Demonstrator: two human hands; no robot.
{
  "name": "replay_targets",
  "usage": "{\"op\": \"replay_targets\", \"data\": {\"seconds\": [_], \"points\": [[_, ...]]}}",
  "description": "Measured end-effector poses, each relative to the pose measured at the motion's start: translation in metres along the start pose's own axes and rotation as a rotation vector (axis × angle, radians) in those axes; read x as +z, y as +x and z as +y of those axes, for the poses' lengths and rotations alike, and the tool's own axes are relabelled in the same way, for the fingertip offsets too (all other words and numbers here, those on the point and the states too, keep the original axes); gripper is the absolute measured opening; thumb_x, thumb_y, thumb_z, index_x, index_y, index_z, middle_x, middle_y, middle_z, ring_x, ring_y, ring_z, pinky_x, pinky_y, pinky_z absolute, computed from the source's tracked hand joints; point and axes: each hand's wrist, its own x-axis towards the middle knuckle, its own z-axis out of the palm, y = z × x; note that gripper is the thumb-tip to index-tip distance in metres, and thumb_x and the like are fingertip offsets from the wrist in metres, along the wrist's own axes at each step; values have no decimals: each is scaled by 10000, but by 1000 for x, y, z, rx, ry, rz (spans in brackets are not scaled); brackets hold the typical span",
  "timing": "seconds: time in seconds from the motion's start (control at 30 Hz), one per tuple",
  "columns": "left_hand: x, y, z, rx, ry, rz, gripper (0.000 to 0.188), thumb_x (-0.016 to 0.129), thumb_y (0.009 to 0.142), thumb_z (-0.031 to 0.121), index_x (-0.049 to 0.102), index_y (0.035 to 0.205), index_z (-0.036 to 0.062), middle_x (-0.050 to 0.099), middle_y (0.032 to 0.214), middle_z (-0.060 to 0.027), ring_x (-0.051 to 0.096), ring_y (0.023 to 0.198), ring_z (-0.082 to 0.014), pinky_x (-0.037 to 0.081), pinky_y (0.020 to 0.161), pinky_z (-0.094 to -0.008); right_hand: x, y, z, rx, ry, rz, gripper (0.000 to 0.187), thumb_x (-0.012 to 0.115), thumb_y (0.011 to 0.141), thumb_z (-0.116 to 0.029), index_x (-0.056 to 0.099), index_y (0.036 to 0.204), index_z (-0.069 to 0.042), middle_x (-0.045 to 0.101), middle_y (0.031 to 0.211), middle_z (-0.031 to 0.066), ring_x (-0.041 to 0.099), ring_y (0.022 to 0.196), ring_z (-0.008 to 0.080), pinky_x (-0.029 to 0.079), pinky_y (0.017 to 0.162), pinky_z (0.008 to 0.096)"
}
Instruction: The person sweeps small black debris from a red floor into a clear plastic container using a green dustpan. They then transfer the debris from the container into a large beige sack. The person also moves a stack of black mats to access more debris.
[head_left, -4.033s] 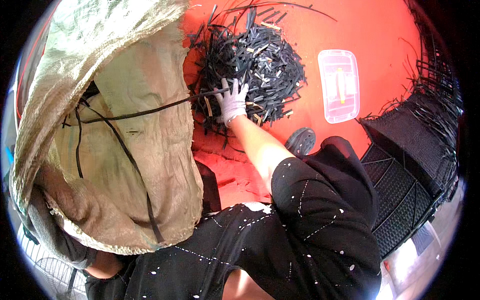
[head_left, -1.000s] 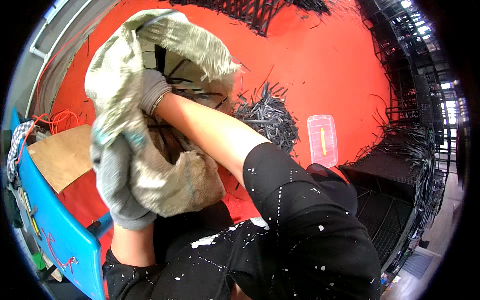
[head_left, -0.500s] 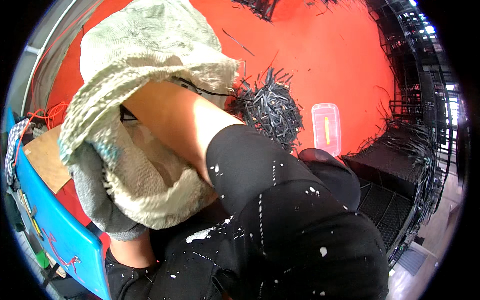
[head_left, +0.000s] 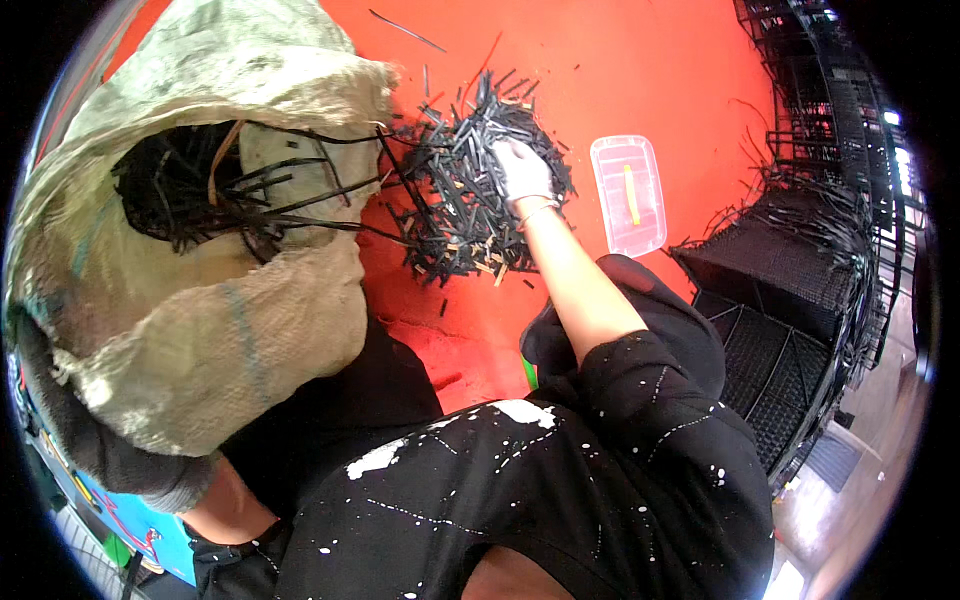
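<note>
My left hand (head_left: 62,400), in a dark grey glove, grips the rim of a large pale woven sack (head_left: 290,330) on the left. The sack's mouth gapes toward me, and a bundle of black strips (head_left: 180,190) shows inside. Several long strips stick out of the mouth toward a loose pile of short black strips (head_left: 450,200) on the floor. On the right side of that pile rests my right hand (head_left: 522,172), in a white glove. Its fingers stretch forward over the strips, their tips partly lost among them.
A clear plastic tray (head_left: 648,225) with a yellow strip in it lies on the red floor (head_left: 680,70), right of the pile. Black mesh crates (head_left: 770,300) with strips on top stand at the right. Part of a blue panel (head_left: 165,535) shows at lower left.
My right hand has come out of the sack and moved right onto the pile. The sack has shifted left, its mouth now open to view, with my left hand still on the rim.
</note>
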Motion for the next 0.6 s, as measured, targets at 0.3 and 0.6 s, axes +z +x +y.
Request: {"op": "replay_targets", "data": {"seconds": [0.3, 0.6], "points": [[2, -2, -2, -3, 259, -119, 445, 385, 961, 238, 506, 1304, -19, 535, 1315, -169, 540, 1168, -304, 428, 1009, -428, -76, -11, 120, 855, -263, 457, 936, 647, 765, -602, 282, 1453, -81, 248, 1478, 258, 383, 1295, 437, 378, 1036, 515], [27, 5, -13, -35, 341, -195, 447, 387, 962, 240, 499, 1313, -13, 525, 1327, -164, 529, 1180, -298, 419, 1018, -426, -22, 32, 111, 481, -515, 276, 784, 592, 767, -624, 403, 1414, -222, 198, 1539, 130, 233, 1388, 387, 243, 1049, 648]]}}
